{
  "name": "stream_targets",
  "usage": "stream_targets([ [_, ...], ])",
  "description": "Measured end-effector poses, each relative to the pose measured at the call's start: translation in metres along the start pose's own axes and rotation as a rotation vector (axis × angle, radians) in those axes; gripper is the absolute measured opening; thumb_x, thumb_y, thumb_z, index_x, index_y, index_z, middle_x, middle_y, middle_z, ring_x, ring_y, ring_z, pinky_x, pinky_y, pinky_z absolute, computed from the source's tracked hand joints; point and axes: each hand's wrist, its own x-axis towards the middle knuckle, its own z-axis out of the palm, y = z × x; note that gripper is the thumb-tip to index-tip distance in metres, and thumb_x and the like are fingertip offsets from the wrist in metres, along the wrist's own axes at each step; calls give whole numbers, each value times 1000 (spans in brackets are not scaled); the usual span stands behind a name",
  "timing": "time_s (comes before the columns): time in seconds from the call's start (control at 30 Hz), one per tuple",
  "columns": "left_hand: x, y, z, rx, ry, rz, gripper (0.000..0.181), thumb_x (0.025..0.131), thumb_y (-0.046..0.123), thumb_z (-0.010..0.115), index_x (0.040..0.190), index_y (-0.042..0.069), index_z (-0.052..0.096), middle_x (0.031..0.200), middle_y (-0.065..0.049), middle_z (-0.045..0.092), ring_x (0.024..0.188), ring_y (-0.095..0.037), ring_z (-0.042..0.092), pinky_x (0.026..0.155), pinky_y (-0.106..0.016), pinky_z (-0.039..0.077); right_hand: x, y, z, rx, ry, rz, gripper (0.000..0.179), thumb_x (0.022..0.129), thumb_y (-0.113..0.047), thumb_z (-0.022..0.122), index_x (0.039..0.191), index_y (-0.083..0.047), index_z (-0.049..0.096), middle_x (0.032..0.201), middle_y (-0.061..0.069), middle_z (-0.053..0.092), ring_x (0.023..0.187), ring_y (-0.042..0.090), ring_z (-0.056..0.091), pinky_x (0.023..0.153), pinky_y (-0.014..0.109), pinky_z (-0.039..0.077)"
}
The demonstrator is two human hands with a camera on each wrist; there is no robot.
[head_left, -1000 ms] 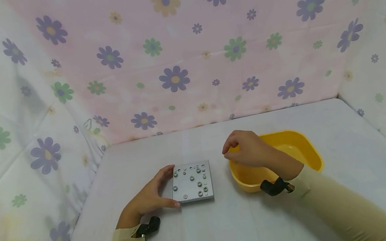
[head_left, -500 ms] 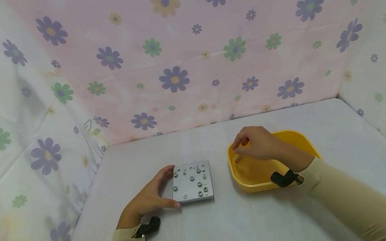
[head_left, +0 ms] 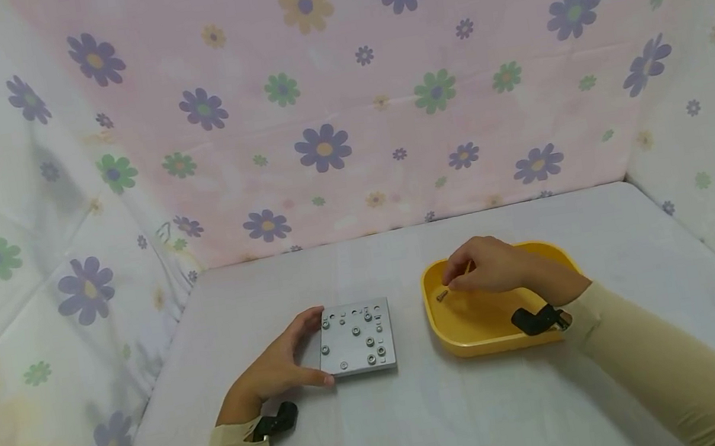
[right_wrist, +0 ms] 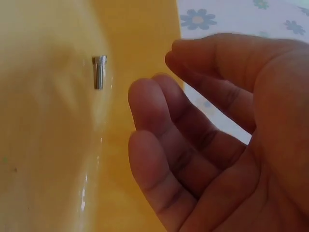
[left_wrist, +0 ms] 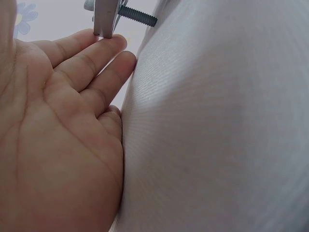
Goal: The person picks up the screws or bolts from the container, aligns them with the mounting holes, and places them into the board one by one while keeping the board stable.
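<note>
My left hand (head_left: pixel 275 366) grips the left side of a square silver metal plate (head_left: pixel 346 342), thumb at the near corner and fingertips at the far one. Several socket-head screws stand in the plate, and some holes show along its far edge. From the left wrist view, a threaded screw shank (left_wrist: pixel 139 15) juts out beneath the plate, which sits raised off the table. Over the yellow bin (head_left: pixel 487 347) hovers my right hand (head_left: pixel 490 265), fingers loosely bent and apart from the thumb, nothing between them. One small screw (right_wrist: pixel 99 72) lies in the bin near those fingertips.
A white cloth-covered table (head_left: pixel 396 433) carries the plate and, to its right, the bin. Floral fabric (head_left: pixel 339 102) rises behind the table and on both sides. A small black wrist camera (head_left: pixel 535 320) hangs close to the bin's near rim.
My right hand has moved rightward from the bin's left rim and then slightly lower, bringing the small screw into sight. The left hand and plate stay in place.
</note>
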Motion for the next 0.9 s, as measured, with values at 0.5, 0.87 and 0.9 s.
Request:
stream_targets([
  [0.5, 0, 0, 0, 1, -1, -5, 125, 63, 33, 100, 163, 23, 26, 166, -4, 38, 158, -32, 25, 126, -65, 3, 14, 13, 4, 5, -67, 82, 19, 97, -23, 72, 113, -15, 79, 87, 3, 72, 68, 18, 62, 64, 31, 55],
  [0.87, 0, 0, 0, 7, -2, -3, 126, 62, 34, 100, 163, 23, 26, 165, -2, 38, 158, -30, 25, 126, -65, 4, 17, 19, 12, -43, -69, 88, 22, 94, -28, 75, 115, -21, 80, 87, -1, 70, 74, 17, 59, 67, 28, 50],
  [0.9, -1, -1, 0, 8, -2, -2, 126, 62, 34, 100, 163, 23, 26, 165, -1, 38, 158, -30, 25, 126, -65, 4, 18, 19, 13, -41, -69, 91, 23, 94, -28, 76, 115, -22, 80, 87, -1, 69, 75, 17, 59, 67, 28, 49],
])
